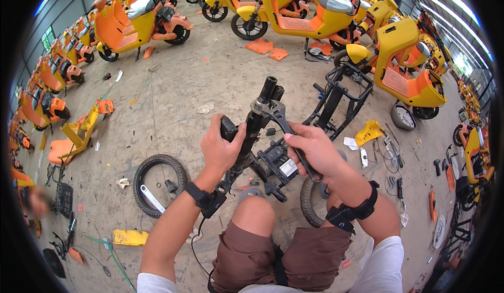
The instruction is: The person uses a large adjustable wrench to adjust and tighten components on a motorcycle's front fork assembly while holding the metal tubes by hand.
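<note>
In front of me a stripped black scooter frame stands with its steering tube [255, 122] pointing up. My right hand [315, 148] is closed round the dark handle of an adjustable wrench [281, 117], whose jaws sit at the metal nut ring near the tube's top. My left hand [221, 146] grips a black block-shaped part [228, 128] beside the tube, its thumb close to the tube. Whether that block is fixed to the frame cannot be seen. Behind the tube, the rear frame [336, 104] stretches away to the right.
A loose tyre [137, 180] lies on the floor to the left, a silver wrench [152, 198] across it. Yellow panels [130, 237], cables [388, 146] and orange scraps are scattered around. Rows of yellow-orange scooters [310, 25] stand at the back and along both sides.
</note>
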{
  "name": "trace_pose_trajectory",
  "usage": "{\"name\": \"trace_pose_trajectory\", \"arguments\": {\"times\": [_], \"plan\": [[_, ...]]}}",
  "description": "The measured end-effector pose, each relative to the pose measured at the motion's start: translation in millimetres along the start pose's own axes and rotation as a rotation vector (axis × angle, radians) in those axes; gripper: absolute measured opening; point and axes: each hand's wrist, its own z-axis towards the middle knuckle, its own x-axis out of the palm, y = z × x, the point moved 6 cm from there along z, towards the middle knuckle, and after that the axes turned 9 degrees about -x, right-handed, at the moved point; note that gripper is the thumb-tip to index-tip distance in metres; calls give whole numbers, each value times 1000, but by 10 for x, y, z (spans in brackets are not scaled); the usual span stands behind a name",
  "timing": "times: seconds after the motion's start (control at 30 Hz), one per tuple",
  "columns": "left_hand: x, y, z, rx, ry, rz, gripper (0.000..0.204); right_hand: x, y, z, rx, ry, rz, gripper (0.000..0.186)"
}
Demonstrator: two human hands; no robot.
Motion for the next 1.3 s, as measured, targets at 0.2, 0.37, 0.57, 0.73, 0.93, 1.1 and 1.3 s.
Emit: {"name": "trace_pose_trajectory", "arguments": {"times": [0.2, 0.37, 0.57, 0.73, 0.93, 1.1, 1.3], "plan": [[-2, 9, -6, 17, -21, 1, 41, 8, 26, -32, -26, -16, -22, 50], [4, 34, -1, -9, 8, -11, 43, -127, -9, 44, -41, 21, -125, 51], [-1, 25, -12, -7, 0, -17, 43, -230, 78, 73, -71, 35, -265, 51], [8, 19, 4, 12, 5, -6, 42, -318, 96, 123, -48, 124, -145, 49], [-4, 4, 11, 24, -6, -13, 40, -363, 100, 131, -61, 163, -169, 46], [5, -11, -2, 10, 6, -7, 38, -427, 86, 156, -80, 205, -217, 46], [0, -21, -9, -28, 33, -3, 32, -389, 31, 149, -35, 191, -83, 46]]}}
